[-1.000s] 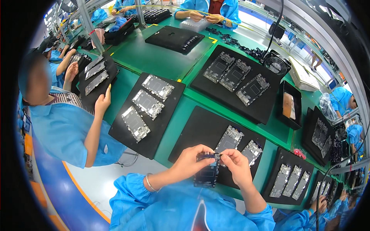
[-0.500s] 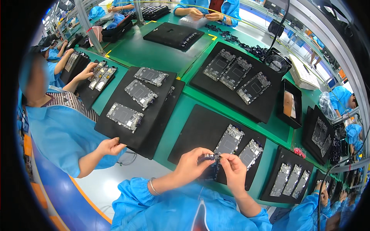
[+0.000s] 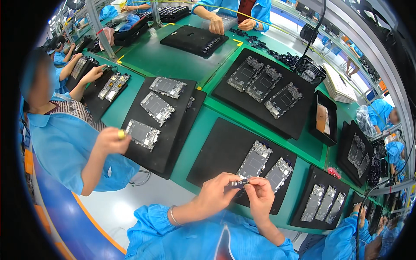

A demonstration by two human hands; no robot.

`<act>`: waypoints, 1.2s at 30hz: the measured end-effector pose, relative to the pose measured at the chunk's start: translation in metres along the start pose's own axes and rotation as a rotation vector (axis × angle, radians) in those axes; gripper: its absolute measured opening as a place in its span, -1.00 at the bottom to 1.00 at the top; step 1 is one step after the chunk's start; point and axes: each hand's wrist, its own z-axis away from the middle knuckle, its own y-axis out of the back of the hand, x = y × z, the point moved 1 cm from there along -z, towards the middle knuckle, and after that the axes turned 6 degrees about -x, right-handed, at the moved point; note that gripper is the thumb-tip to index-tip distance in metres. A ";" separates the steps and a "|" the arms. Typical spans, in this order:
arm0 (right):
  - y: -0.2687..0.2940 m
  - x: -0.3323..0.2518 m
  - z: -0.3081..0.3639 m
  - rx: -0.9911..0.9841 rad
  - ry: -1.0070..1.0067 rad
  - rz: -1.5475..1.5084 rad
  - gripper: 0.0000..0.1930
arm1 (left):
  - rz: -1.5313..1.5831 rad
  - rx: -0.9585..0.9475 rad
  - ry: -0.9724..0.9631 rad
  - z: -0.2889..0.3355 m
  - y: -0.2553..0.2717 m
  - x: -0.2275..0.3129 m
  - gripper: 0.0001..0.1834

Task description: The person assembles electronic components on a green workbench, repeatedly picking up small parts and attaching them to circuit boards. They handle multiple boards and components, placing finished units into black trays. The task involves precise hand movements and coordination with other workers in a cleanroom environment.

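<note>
A small dark electronic part with silvery bits is held up between my two hands, above the near edge of a black foam mat. The fingers of my left hand are closed round its left end. My right hand pinches at its right end, where the fingertips hide the detail. Just beyond my hands a grey circuit board lies on the mat. Next to it, close to my right fingers, rests a second circuit board.
More black mats with circuit boards surround me: one at the left, a raised one ahead, one at the right. A black box and a fan stand farther right. At my left, a co-worker's hand holds something yellow.
My hands stay together on the dark part and have shifted only slightly. The left co-worker's near hand has left the mat edge and risen. The person across has reached toward the far mat.
</note>
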 end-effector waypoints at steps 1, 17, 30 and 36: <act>0.000 0.000 0.000 -0.001 -0.009 -0.009 -0.82 | -0.012 0.027 -0.028 0.000 -0.001 0.000 -0.72; 0.003 -0.002 0.004 -0.034 0.000 -0.088 -0.84 | -0.116 0.105 -0.195 0.003 -0.008 0.002 -0.70; 0.007 -0.006 0.006 -0.081 -0.086 -0.229 -0.85 | -0.158 0.113 -0.223 0.006 -0.016 0.005 -0.65; 0.011 -0.005 0.004 -0.115 -0.056 -0.186 -0.85 | -0.164 0.093 -0.243 0.006 -0.016 0.006 -0.64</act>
